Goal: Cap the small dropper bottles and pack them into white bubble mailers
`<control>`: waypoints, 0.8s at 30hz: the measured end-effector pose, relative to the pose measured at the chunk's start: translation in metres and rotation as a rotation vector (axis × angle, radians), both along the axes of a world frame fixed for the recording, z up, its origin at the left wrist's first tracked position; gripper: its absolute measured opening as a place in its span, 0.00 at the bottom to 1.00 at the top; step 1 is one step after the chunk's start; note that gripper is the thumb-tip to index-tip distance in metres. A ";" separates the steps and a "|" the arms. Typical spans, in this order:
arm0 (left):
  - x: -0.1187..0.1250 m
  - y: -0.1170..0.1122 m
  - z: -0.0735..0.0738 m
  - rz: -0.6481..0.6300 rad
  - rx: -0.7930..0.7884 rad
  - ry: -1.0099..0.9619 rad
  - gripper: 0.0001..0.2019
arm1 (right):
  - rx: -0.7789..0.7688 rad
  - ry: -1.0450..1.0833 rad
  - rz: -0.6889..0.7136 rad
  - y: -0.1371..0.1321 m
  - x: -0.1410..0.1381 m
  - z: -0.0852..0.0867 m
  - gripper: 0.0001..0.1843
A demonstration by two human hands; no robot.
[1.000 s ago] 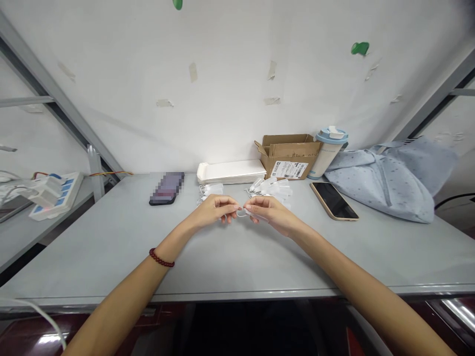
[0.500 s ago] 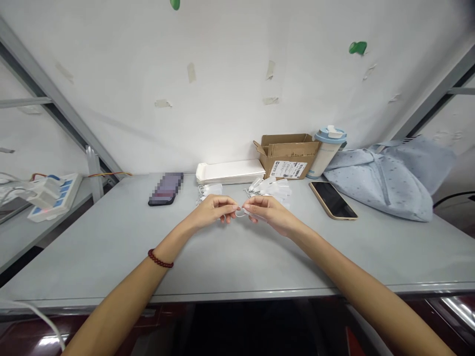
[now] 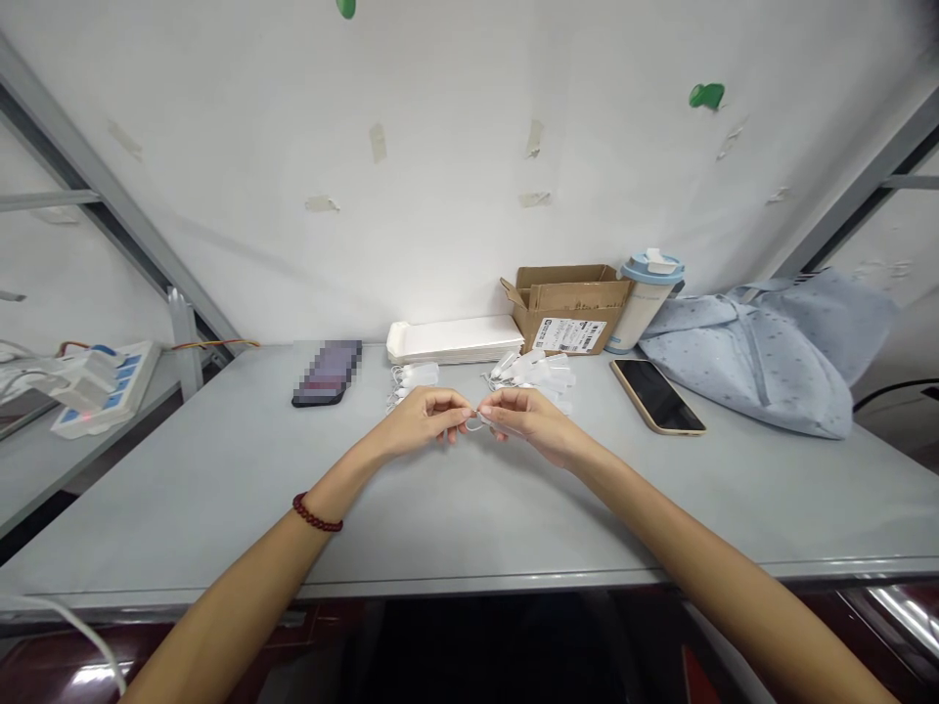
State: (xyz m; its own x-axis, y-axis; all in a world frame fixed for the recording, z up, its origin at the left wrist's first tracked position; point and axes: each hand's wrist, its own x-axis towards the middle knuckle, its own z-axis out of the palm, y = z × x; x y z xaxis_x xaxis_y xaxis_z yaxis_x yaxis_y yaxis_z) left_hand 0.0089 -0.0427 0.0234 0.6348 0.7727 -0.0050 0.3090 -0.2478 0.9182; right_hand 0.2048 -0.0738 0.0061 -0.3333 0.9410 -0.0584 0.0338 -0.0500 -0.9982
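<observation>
My left hand (image 3: 422, 420) and my right hand (image 3: 535, 422) meet fingertip to fingertip above the middle of the table. A thin white string loop (image 3: 474, 426) shows between them, its end pinched by my left thumb and fingers. My right hand is closed on a small white tag at the other end of the string; its fingers hide most of the tag. Behind my right hand lies a pile of white tags (image 3: 539, 370) with strings. A smaller group of white tags (image 3: 420, 374) lies behind my left hand, partly covered by it.
White flat cartons (image 3: 455, 339) are stacked along the wall beside an opened cardboard box (image 3: 572, 298). A tumbler (image 3: 642, 308), a phone (image 3: 658, 396) and a pale blue cloth bag (image 3: 740, 362) stand or lie to the right. On the left are a blurred-out dark phone-like object (image 3: 328, 374) and a power strip (image 3: 110, 391).
Both hands stay nearly in place. The fingers shift only slightly around the string loop, and the view moves a tiny bit.
</observation>
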 end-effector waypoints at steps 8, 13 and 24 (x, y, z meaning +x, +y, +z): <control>-0.005 0.007 -0.001 0.134 -0.013 -0.052 0.12 | 0.037 -0.038 -0.008 0.002 0.002 0.002 0.17; -0.010 0.012 -0.002 0.234 0.008 -0.109 0.13 | 0.085 -0.083 -0.065 0.004 0.005 0.002 0.16; -0.007 0.008 -0.001 0.248 0.003 -0.165 0.12 | 0.127 -0.130 -0.061 0.001 0.003 0.004 0.17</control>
